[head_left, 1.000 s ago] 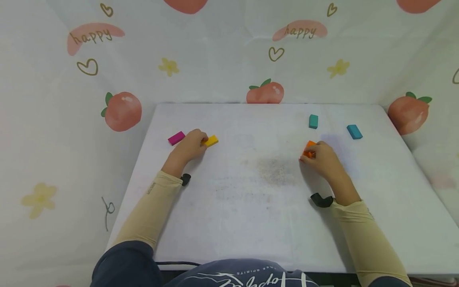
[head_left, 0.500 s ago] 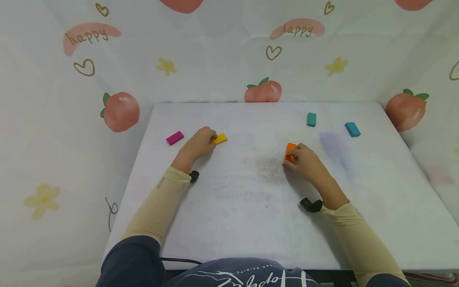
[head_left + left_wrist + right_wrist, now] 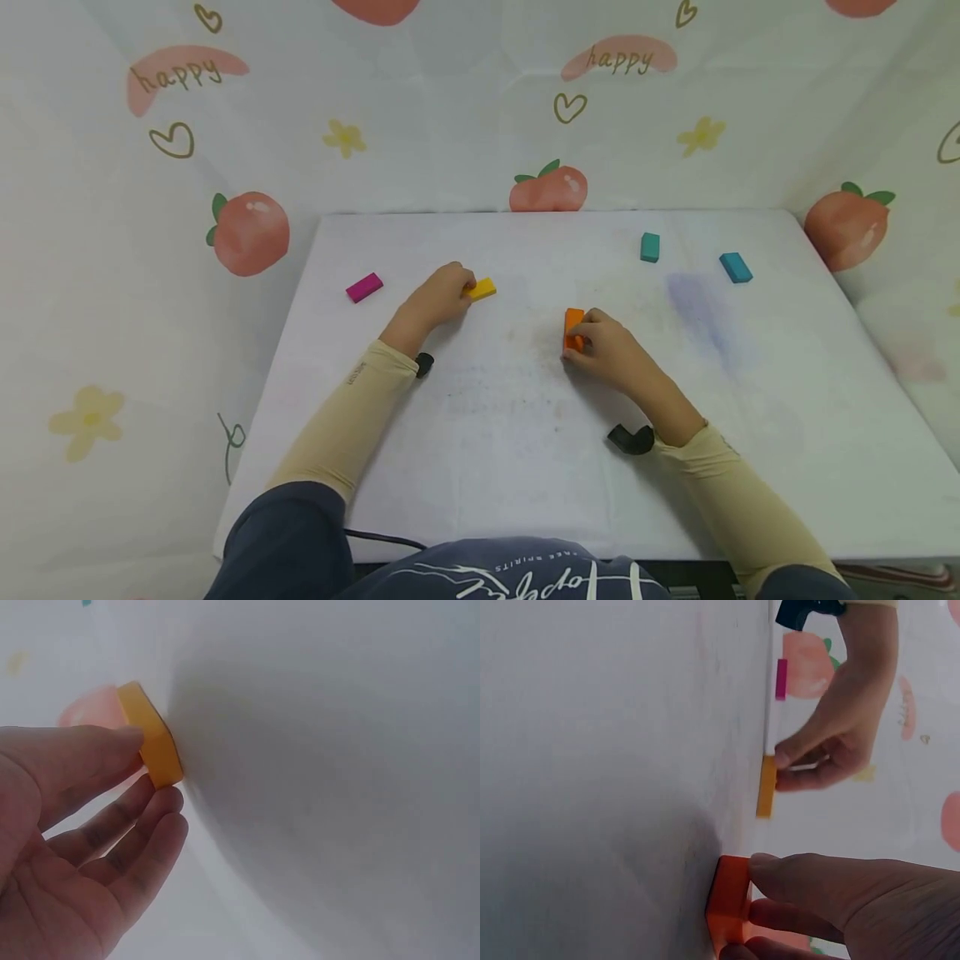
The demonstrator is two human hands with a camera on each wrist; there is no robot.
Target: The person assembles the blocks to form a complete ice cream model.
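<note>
My left hand pinches a yellow block by its left end, left of the table's middle. In the left wrist view the thumb presses one face of the yellow block and the fingertips meet its lower end. My right hand holds an orange block between thumb and fingers, close over the table near its middle. Up close in the right wrist view, the thumb lies at the top edge of the orange block. A short gap separates the two blocks.
A magenta block lies at the left of the white table. Toward the back right are a teal block and a blue block. A fruit-print cloth hangs behind the table.
My left hand has moved right with the yellow block, away from the magenta one. My right hand has moved left with the orange block, so the two blocks are closer together.
</note>
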